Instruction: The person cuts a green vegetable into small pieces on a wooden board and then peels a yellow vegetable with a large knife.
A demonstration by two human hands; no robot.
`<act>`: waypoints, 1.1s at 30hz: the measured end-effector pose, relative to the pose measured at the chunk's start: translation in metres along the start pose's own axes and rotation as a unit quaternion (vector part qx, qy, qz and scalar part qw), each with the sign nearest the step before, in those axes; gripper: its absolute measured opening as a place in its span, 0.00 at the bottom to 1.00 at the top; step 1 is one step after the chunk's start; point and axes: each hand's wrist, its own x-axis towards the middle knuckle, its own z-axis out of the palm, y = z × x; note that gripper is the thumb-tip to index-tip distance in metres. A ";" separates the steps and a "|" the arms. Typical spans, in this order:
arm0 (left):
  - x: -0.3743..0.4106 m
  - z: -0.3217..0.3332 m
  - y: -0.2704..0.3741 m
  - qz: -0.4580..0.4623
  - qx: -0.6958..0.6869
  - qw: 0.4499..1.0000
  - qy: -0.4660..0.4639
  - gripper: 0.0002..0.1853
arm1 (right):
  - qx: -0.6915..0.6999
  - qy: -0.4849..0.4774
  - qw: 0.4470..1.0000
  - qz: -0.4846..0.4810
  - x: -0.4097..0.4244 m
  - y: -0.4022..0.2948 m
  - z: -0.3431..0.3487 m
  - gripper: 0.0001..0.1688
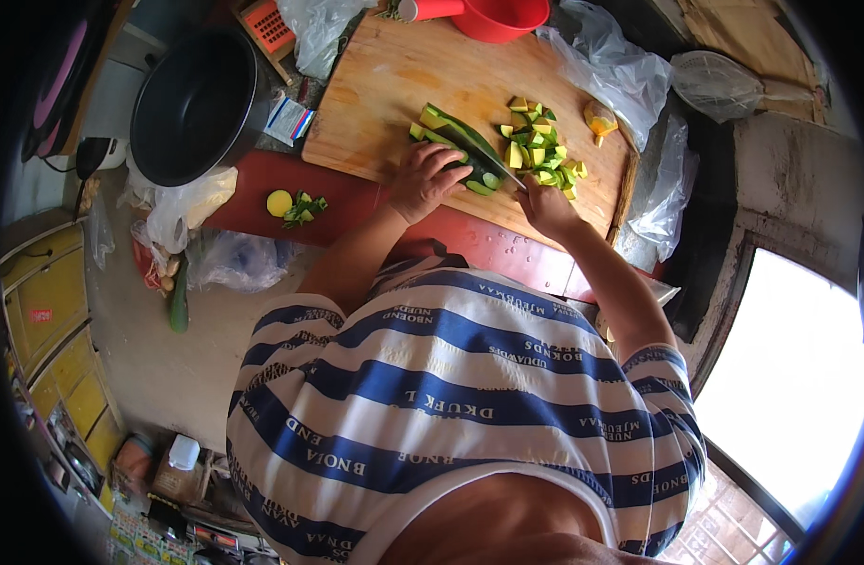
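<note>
My right hand [548, 208] grips the handle of a kitchen knife [483, 161], whose broad dark blade slants up and left over a wooden cutting board [397, 63]. Beside the blade, my left hand [426, 180] rests with bent, spread fingers on green-skinned squash pieces [442, 127] with yellow flesh. A few thin green slices [481, 188] lie by the blade near my left fingertips. Cut squash chunks [538, 145] are heaped on the board to the right of the knife. Farther right sits a piece with orange pulp [600, 121]. The blade's lower edge is partly hidden.
A large black pot [195, 106] stands left of the board. Squash trimmings [299, 208] lie on the red counter edge [347, 205]. A red dipper [499, 15] sits at the board's far edge. Plastic bags [615, 70] and a mesh strainer [718, 85] are at right.
</note>
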 end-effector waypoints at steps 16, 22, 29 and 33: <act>-0.004 -0.050 -0.004 -0.031 0.043 0.989 -0.136 0.24 | 0.211 0.227 0.951 -0.005 -0.034 -0.050 -0.024 0.12; -0.012 -0.047 0.001 -0.058 0.020 0.990 -0.123 0.27 | 0.187 0.142 0.971 0.041 -0.049 -0.056 -0.026 0.11; -0.006 -0.023 -0.001 -0.098 0.037 0.993 -0.059 0.28 | 0.075 0.122 0.990 -0.007 -0.040 -0.067 -0.027 0.11; -0.012 -0.019 -0.006 -0.105 0.017 0.994 -0.032 0.27 | 0.020 0.043 0.999 0.005 -0.024 -0.072 -0.039 0.11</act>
